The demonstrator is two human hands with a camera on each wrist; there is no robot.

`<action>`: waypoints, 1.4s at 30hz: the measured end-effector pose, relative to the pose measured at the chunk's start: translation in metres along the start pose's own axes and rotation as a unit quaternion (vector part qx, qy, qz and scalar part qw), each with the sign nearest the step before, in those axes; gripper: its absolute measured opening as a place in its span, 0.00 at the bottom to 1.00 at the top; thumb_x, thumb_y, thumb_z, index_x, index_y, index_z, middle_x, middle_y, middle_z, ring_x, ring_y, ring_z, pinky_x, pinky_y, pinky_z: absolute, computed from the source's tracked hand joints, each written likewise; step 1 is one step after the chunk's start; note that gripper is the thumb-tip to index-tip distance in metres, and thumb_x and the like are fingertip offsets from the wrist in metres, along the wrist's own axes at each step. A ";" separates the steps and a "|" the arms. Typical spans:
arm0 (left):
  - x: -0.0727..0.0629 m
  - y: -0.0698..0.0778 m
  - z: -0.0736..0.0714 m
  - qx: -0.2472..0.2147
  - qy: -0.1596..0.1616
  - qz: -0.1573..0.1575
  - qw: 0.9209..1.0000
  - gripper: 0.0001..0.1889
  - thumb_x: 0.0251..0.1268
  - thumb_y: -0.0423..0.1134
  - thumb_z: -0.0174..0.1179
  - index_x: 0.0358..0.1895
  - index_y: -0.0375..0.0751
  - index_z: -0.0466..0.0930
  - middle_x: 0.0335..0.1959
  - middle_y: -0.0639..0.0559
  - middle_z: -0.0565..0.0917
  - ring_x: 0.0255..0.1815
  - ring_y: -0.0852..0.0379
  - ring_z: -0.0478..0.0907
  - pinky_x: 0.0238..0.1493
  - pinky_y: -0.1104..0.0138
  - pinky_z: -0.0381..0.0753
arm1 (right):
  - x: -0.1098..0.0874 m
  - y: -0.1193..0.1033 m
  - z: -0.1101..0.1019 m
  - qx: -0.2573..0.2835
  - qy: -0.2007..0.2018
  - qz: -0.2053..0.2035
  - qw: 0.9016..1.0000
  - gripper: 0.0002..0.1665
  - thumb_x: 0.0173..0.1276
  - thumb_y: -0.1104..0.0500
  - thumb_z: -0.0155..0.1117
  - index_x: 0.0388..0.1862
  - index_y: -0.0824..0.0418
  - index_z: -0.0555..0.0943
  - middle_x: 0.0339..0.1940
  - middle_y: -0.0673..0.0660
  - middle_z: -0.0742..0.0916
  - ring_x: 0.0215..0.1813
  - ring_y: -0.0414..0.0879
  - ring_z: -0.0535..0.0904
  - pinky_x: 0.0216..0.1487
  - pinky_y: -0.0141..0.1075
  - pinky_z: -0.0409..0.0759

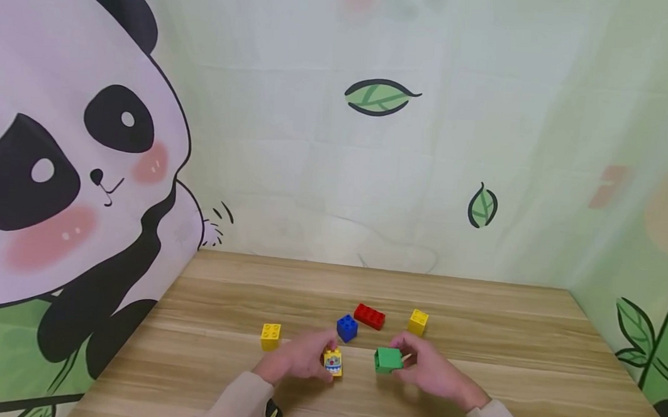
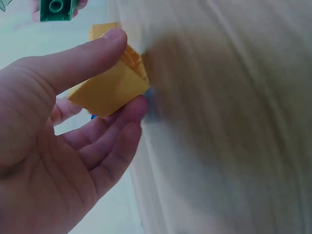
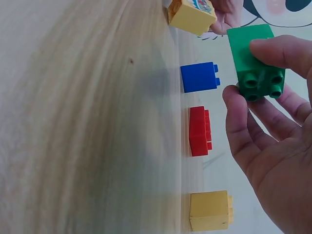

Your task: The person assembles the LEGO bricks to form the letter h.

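In the head view my left hand pinches a yellow brick with a printed face, between thumb and fingers. The left wrist view shows this yellow brick tilted, its hollow underside partly seen. To the right, my right hand grips a green brick between thumb and fingers, lying on its side. Its studs point back toward the palm in the right wrist view, where the green brick is held off the table. The two held bricks are apart, with a gap between them.
Beyond the hands, a blue brick and a long red brick stand close together on the wooden table. One yellow brick is left of the left hand, another yellow brick behind the right. A panda-printed cloth hangs behind.
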State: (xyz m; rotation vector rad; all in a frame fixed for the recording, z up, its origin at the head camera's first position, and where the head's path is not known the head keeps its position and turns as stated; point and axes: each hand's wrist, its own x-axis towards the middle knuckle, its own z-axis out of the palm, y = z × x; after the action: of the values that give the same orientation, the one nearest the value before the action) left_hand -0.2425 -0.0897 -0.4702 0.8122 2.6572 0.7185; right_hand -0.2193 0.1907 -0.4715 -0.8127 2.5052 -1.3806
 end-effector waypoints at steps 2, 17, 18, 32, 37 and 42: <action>0.001 0.000 0.003 0.010 0.003 0.014 1.000 0.23 0.44 0.40 0.75 0.37 0.52 0.67 0.35 0.60 0.75 0.36 0.63 0.72 0.39 0.69 0.73 | 0.000 0.000 0.000 -0.003 0.004 0.000 1.000 0.19 0.56 0.65 0.71 0.46 0.59 0.74 0.41 0.52 0.80 0.44 0.49 0.76 0.45 0.35 0.78; 0.001 0.009 0.009 0.040 0.012 0.042 0.998 0.21 0.49 0.41 0.73 0.37 0.55 0.66 0.32 0.62 0.71 0.34 0.63 0.69 0.35 0.71 0.71 | 0.001 0.000 -0.001 -0.013 0.013 -0.011 1.000 0.21 0.57 0.61 0.71 0.50 0.56 0.77 0.37 0.51 0.80 0.38 0.47 0.75 0.38 0.33 0.77; 0.001 0.008 0.009 0.041 0.015 0.046 0.998 0.20 0.49 0.41 0.73 0.36 0.54 0.66 0.31 0.62 0.71 0.33 0.63 0.68 0.34 0.71 0.71 | 0.002 -0.001 0.000 -0.013 0.014 -0.012 1.000 0.21 0.57 0.61 0.71 0.50 0.56 0.77 0.37 0.51 0.80 0.38 0.47 0.75 0.38 0.33 0.77; 0.005 0.005 0.013 0.010 0.021 0.034 0.999 0.16 0.55 0.38 0.68 0.38 0.55 0.69 0.33 0.64 0.73 0.34 0.65 0.70 0.35 0.71 0.72 | 0.002 0.000 0.003 -0.020 0.014 -0.017 1.000 0.20 0.57 0.58 0.72 0.49 0.55 0.78 0.36 0.50 0.80 0.38 0.46 0.75 0.37 0.33 0.77; 0.006 0.009 0.013 0.004 0.026 0.043 0.999 0.15 0.55 0.35 0.67 0.39 0.54 0.70 0.36 0.63 0.76 0.37 0.65 0.73 0.40 0.71 0.75 | 0.001 -0.001 0.002 -0.018 0.009 -0.015 1.000 0.20 0.58 0.58 0.71 0.49 0.54 0.78 0.37 0.50 0.80 0.39 0.47 0.75 0.37 0.34 0.77; 0.008 0.013 0.017 -0.003 0.026 0.047 0.999 0.17 0.55 0.35 0.68 0.44 0.53 0.71 0.44 0.56 0.80 0.41 0.65 0.76 0.44 0.70 0.76 | 0.001 0.000 0.001 -0.008 0.008 -0.006 1.000 0.21 0.58 0.59 0.71 0.51 0.56 0.77 0.39 0.51 0.81 0.41 0.49 0.77 0.39 0.34 0.78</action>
State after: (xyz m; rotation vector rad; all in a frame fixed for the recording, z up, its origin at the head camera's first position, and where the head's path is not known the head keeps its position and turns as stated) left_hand -0.2365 -0.0691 -0.4782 0.9334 2.6755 0.7800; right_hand -0.2196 0.1893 -0.4719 -0.8228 2.5312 -1.3777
